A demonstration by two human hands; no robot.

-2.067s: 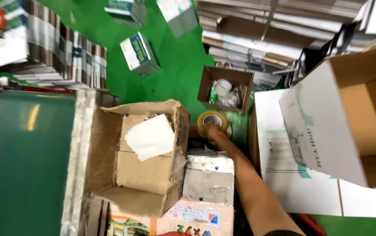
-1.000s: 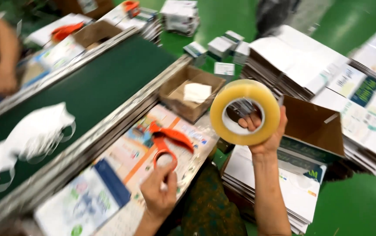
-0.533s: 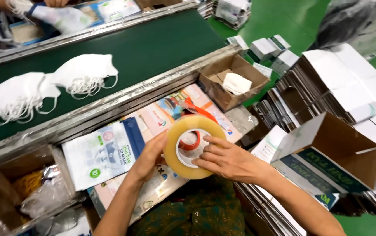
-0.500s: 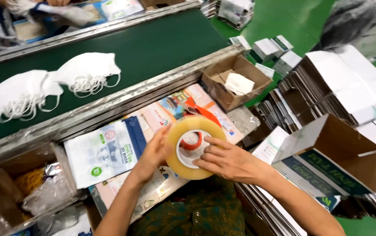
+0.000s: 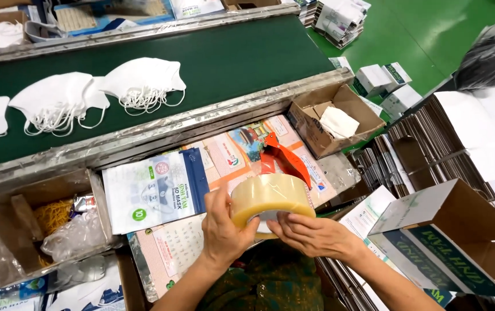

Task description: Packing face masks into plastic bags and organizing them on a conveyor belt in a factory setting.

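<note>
Now | tape roll between hands | left hand gripping it | right hand gripping it

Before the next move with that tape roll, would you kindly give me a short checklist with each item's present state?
1. Tape roll held by both hands: ok; left hand and right hand grip it.
2. Loose tape end found: cannot tell.
3. Orange dispenser within reach: ok, lying just behind the roll.
4. Dispenser empty of tape: cannot tell, partly hidden.
5. Open white carton nearby: ok, at the right.
</note>
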